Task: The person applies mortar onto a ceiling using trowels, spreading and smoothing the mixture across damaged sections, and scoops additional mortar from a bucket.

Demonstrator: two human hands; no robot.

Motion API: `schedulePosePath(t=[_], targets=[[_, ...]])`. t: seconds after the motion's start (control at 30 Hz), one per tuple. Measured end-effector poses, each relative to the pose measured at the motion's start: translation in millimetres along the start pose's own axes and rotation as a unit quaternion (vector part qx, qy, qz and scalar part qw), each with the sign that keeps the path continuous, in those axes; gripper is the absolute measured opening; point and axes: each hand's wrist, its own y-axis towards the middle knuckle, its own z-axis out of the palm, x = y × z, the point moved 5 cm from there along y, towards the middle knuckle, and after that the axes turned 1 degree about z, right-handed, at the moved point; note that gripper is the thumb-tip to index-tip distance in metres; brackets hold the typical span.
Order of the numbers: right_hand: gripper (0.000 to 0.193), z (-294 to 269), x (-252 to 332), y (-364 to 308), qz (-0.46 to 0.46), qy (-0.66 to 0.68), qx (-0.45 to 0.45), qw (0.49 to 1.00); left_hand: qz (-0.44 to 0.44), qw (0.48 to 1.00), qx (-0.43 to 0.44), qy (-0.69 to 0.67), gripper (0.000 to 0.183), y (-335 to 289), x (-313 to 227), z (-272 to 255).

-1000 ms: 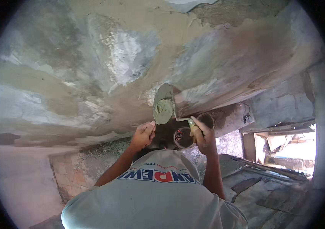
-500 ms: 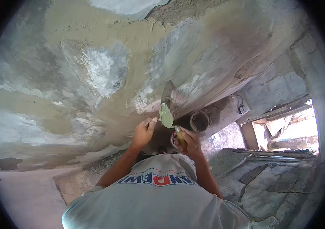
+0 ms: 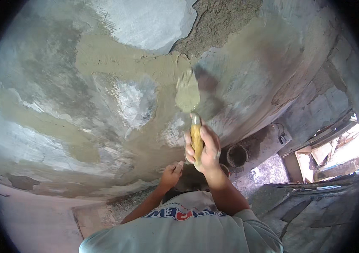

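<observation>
My right hand [image 3: 207, 147] grips the yellow wooden handle of a trowel [image 3: 196, 137]. Its blade points up along the wall [image 3: 133, 143], and grey-green wet plaster [image 3: 188, 90] covers it. Whether the blade touches the wall I cannot tell. Lower down, my left hand [image 3: 172, 175] is closed near the wall's lower part, thumb and fingers drawn together; anything inside it is hidden. Smeared plaster, whitish areas and a rough bare patch [image 3: 221, 25] mark the wall above and around the trowel.
A round dark bucket [image 3: 237, 156] stands right of my right wrist, at the foot of the wall. A cable with a dark plug or box [image 3: 282, 138] lies beyond it. At the far right a bright opening [image 3: 339, 154] shows planks, with cracked stone-like surface [image 3: 306, 223] below it.
My right hand has raised the plaster-loaded trowel up the wall, away from my left hand. My left hand is lower in view, and the whole view has shifted.
</observation>
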Motion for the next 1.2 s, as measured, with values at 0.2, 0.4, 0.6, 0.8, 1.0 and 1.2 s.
schedulePosePath(t=[0.2,0.4,0.6,0.8,1.0,1.2], targets=[[0.051,41.5,13.7,39.8,-0.146,-0.059,-0.068,0.985,0.002,1.000,0.006,0.000,0.046,-8.4,16.1,-19.0],[0.048,57.4,2.0,50.5,-0.214,-0.119,-0.109,0.963,-0.006,0.999,0.028,-0.015,0.044,-10.2,25.4,-40.4],[0.051,79.4,-9.3,50.1,-0.250,-0.197,-0.173,0.932,-0.061,0.994,0.074,-0.051,0.042,-8.9,39.1,-60.0],[0.051,83.0,-18.7,56.1,-0.322,-0.334,-0.224,0.857,0.116,0.973,0.134,0.148,0.041,-7.4,16.9,-74.3],[0.049,100.1,-9.7,47.6,-0.237,-0.202,-0.141,0.940,0.067,0.978,0.173,0.100,0.035,-8.0,18.7,-91.6],[0.048,100.0,-34.6,27.7,-0.169,-0.254,-0.091,0.948,0.033,0.979,0.186,0.079,0.033,8.5,33.5,-102.1]])
